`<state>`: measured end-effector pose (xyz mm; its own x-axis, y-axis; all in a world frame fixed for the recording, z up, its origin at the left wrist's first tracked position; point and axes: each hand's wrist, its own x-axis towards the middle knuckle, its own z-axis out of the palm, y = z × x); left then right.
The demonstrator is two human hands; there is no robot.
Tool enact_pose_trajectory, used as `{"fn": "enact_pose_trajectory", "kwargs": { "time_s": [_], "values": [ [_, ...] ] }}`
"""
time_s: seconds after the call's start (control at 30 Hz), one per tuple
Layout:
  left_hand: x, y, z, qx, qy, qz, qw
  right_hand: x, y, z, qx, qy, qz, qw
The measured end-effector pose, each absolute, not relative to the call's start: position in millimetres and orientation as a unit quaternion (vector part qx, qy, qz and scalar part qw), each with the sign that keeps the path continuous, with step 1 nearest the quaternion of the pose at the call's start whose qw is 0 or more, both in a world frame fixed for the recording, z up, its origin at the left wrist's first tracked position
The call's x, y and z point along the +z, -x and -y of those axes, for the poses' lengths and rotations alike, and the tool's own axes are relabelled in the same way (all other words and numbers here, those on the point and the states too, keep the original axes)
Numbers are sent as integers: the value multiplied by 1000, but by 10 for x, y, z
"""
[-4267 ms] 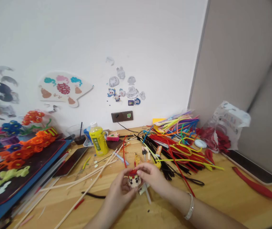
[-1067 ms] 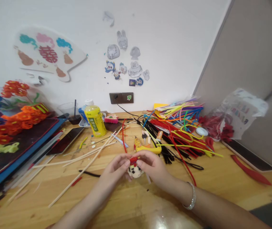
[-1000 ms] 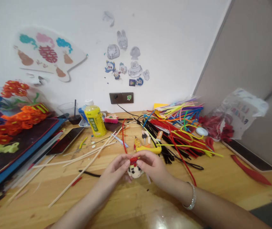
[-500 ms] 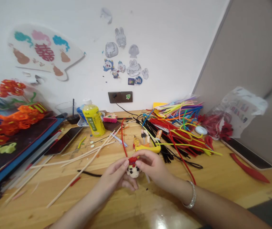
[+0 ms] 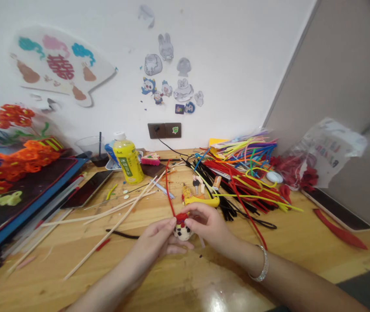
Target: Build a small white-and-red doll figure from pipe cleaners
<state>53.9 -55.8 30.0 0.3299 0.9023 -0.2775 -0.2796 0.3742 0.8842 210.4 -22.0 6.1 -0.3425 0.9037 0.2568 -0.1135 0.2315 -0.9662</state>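
L hand [image 5: 154, 237] slid lower on pipe-cleaner figure [image 5: 183, 233] | R hand [image 5: 208, 223] pinching red top [image 5: 181, 218] | both fingers curled, gripping

From here I see a wooden counter [image 5: 302, 255] crowded along its back edge: a yellow drink bottle [image 5: 128, 161] near the wall and a heap of multicoloured pipe cleaners [image 5: 243, 182] toward the right. Loose wooden sticks [image 5: 115, 221] lie across the left middle, just beside a dark tablet [image 5: 87, 195]. A blue-edged board [image 5: 32, 203] runs along the left end, and a red blade-shaped piece [image 5: 339, 229] lies near the right end, just in front of a dark slab [image 5: 334, 212].
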Motion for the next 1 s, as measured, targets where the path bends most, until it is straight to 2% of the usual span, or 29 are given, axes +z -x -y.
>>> {"fn": "enact_pose_trajectory", "kwargs": {
  "time_s": [1.0],
  "values": [
    [323,-535,577,388,-397,-429,713,93,-2092,245,528,323,626,475]
  ]
}}
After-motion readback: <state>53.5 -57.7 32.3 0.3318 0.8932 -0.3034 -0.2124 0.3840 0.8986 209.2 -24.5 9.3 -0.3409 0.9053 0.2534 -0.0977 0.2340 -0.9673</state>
